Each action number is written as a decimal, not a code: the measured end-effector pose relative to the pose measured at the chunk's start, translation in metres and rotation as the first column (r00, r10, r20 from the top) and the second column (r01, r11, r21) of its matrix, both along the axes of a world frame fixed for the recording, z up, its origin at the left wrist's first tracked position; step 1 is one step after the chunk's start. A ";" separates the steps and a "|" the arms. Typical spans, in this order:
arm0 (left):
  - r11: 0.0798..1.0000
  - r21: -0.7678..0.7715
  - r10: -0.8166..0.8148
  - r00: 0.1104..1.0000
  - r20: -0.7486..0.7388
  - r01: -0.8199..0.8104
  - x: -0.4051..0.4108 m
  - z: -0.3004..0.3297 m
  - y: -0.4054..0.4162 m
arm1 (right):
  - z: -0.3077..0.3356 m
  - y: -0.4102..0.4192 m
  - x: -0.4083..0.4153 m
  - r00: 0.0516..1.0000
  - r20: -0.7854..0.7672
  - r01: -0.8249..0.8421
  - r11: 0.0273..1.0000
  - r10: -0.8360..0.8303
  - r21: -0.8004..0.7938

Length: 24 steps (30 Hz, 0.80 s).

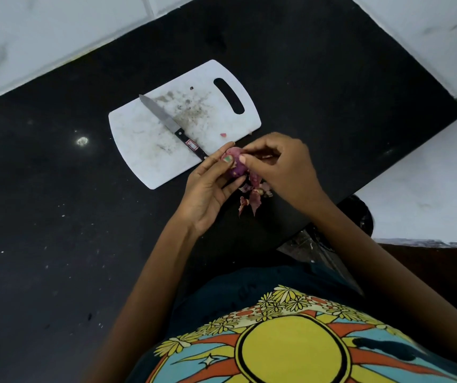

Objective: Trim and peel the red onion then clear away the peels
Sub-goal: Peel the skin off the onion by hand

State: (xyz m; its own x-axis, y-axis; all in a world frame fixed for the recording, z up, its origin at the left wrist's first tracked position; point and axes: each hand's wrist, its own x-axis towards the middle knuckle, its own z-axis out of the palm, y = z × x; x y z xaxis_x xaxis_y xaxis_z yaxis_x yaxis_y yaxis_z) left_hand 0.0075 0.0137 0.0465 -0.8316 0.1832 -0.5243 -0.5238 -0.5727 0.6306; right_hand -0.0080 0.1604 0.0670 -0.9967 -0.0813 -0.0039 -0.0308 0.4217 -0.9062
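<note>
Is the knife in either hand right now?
No, the knife lies on the cutting board while the left hand and right hand hold the onion.

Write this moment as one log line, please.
phase: peeling | left hand: holds red onion | right hand: pinches skin | peels: on counter | knife: on cutting board

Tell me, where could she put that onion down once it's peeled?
The cutting board is bare left of the knife, and right of it up to the handle slot, apart from stains and small scraps. The black counter left of the board is open too. It is crowded by the board's near corner, where both hands hold the red onion above the peels.
</note>
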 end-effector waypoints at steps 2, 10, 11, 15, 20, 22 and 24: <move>1.000 -0.014 0.004 1.000 -0.001 -0.004 0.000 0.001 0.001 | -0.003 -0.001 0.000 0.998 -0.051 0.032 0.999 -0.030 0.036; 0.990 0.137 0.011 1.000 0.019 -0.013 -0.001 0.001 -0.001 | -0.035 0.009 -0.002 0.973 0.142 0.170 0.980 -0.184 0.107; 0.988 0.156 0.015 1.000 0.023 -0.018 -0.002 0.000 -0.001 | -0.034 0.010 -0.001 0.978 0.143 0.125 0.977 -0.151 0.172; 0.990 0.142 0.022 0.999 0.035 -0.026 -0.002 0.000 -0.002 | -0.019 0.008 0.001 0.992 0.108 0.043 0.980 -0.065 0.195; 0.999 0.037 0.001 1.000 0.008 -0.001 -0.003 0.004 0.002 | 0.006 -0.003 0.004 1.000 0.021 -0.009 0.999 0.008 0.043; 1.000 -0.019 -0.023 1.000 -0.002 0.023 -0.004 0.005 0.003 | 0.008 -0.007 0.004 1.000 0.011 -0.007 0.998 0.006 0.065; 0.998 -0.048 -0.034 0.999 -0.004 0.034 -0.005 0.007 0.002 | 0.008 -0.008 0.002 0.999 0.033 -0.004 0.998 0.002 0.056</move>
